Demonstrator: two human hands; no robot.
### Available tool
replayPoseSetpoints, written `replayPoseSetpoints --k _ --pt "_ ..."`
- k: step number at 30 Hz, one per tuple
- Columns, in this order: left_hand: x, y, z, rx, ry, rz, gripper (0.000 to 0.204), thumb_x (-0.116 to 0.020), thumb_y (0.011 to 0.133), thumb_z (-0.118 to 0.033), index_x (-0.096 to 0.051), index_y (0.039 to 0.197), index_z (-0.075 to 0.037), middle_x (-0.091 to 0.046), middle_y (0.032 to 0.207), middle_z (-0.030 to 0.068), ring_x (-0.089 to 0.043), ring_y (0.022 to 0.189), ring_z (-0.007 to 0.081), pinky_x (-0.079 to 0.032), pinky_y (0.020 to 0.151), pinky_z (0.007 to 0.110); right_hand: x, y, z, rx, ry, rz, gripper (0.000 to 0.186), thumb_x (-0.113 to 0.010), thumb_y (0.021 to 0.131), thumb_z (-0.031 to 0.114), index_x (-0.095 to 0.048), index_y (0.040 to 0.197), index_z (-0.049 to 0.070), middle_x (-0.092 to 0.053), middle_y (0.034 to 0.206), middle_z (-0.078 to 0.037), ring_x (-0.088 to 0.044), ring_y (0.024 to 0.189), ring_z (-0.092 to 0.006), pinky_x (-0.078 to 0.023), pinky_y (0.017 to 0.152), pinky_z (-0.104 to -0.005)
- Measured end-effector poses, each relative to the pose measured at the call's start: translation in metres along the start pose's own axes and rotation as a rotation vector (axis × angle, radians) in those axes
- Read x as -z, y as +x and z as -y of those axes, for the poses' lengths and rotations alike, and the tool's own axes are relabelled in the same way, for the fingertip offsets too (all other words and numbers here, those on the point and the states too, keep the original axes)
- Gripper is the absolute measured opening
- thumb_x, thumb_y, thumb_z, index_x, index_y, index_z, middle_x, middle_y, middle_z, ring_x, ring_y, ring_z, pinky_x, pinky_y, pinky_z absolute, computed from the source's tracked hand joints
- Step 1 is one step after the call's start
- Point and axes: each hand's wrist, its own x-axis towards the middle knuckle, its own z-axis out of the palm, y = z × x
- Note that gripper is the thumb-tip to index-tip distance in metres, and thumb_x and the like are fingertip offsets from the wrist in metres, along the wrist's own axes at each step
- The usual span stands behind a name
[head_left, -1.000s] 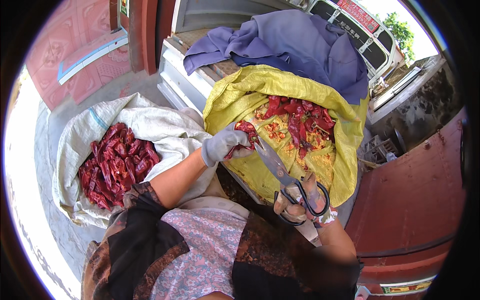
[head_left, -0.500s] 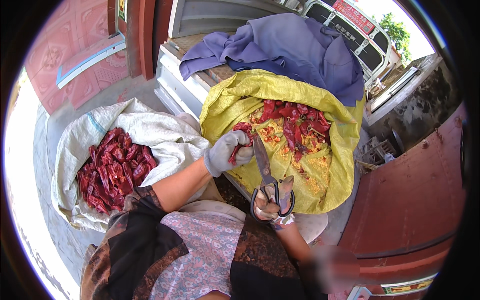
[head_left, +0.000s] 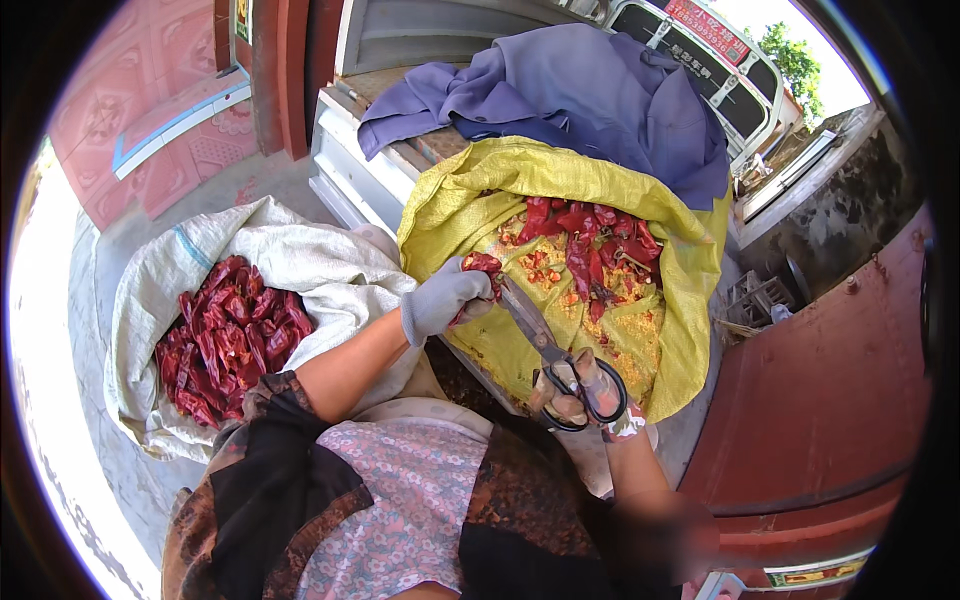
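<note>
View: head camera, the only one.
Sacks: two are standing open, one white woven plastic sack (head_left: 330, 260) on the person's left and one yellow woven plastic sack (head_left: 560, 160) ahead and to the right.
Scissors: one pair of long-bladed metal scissors (head_left: 533, 328) with black looped handles is slanting over the near left edge of the yellow sack.
Held chilli: one wrinkled, dried red chilli (head_left: 483, 263) is sticking out of the fist above the left edge of the yellow sack; whether more are hiding inside, I cannot tell.
Chilli heaps: two are lying about, a dense heap of dark red chillies (head_left: 225, 340) filling the white sack's mouth and a smaller pile of red chillies (head_left: 585, 250) sitting toward the yellow sack's far right edge; single pods are overlapping too much for counting.
Seeds: loose yellow seeds (head_left: 630, 345) are spreading toward the yellow sack's near right edge.
Cloth: one heap of purple-blue cloth (head_left: 600, 90) is lying beyond the yellow sack's far edge.
Hands: two are showing, both gloved.
Left fingers: the grey-gloved left hand (head_left: 440, 300) is curling closed around the held chilli.
Right fingers: the right hand (head_left: 570, 403), in a patterned glove, is gripping the scissors by their loops.
Blades: they are pointing at the held chilli; whether they are touching it, I cannot tell.
</note>
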Motion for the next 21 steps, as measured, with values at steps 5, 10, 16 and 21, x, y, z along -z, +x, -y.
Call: replayPoseSetpoints --k 5,10,16,21 --pt "0.007 0.011 0.022 0.149 -0.46 0.475 0.035 -0.037 0.082 -0.028 -0.027 0.05 -0.016 -0.027 0.045 -0.0042 -0.022 0.037 0.0102 -0.019 0.037 0.025 -0.011 0.014 -0.049 -0.007 0.504 0.279 0.096 -0.029 0.07 0.085 -0.056 0.08 -0.007 -0.032 0.042 0.007 -0.027 0.033 -0.0044 -0.018 0.032 -0.0205" --pt "-0.003 0.018 0.029 0.053 -0.665 0.477 0.028 -0.04 0.08 -0.025 -0.042 0.056 -0.01 -0.032 0.045 -0.0049 -0.026 0.037 0.0095 -0.022 0.036 0.025 -0.031 0.037 -0.068 0.022 0.786 0.319 0.088 -0.031 0.061 0.09 -0.048 0.063 0.004 -0.028 0.038 0.006 -0.026 0.029 -0.0088 -0.019 0.03 -0.0251" --pt "0.008 0.007 0.026 -0.037 -0.509 0.312 0.025 -0.046 0.084 -0.027 -0.05 0.07 -0.007 -0.034 0.05 -0.0051 -0.028 0.041 0.0077 -0.021 0.039 0.023 -0.027 0.018 -0.044 0.075 0.302 0.084 0.099 -0.036 0.065 0.087 -0.058 0.093 -0.005 -0.045 0.049 0.0 -0.03 0.036 -0.0058 -0.022 0.035 -0.0214" --pt "-0.009 0.005 0.009 -0.148 -0.389 0.201 0.024 -0.044 0.089 -0.022 -0.049 0.07 -0.009 -0.035 0.052 -0.0052 -0.028 0.042 0.0059 -0.021 0.039 0.023 -0.04 0.021 -0.055 0.068 0.83 0.183 0.093 -0.046 0.058 0.086 -0.058 0.089 0.0 -0.037 0.045 0.004 -0.028 0.034 -0.0068 -0.021 0.034 -0.0229"
